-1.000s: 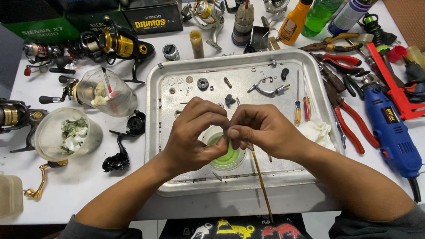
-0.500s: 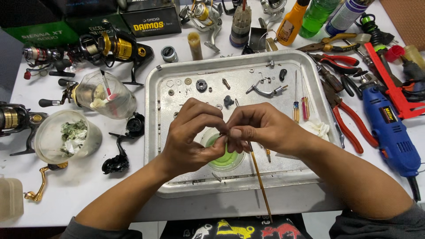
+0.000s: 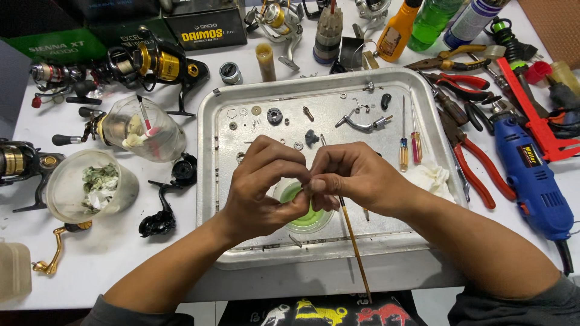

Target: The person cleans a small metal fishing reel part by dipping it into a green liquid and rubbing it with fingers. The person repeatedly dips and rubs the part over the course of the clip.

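Fingertips of my left hand point(image 3: 263, 184) and right hand point(image 3: 356, 176) are pinching together at the frame's centre around some tiny part I cannot make out, directly over the small clear cup of green grease point(image 3: 307, 216) in the dented metal tray point(image 3: 211, 181), so drips are landing inside. My right hand is also gripping a thin brown brush stick point(image 3: 355, 247). Along the upper left, black and green cardboard boxes point(image 3: 205, 27) are lining up; at upper right, orange and green bottles point(image 3: 417, 21) are standing.
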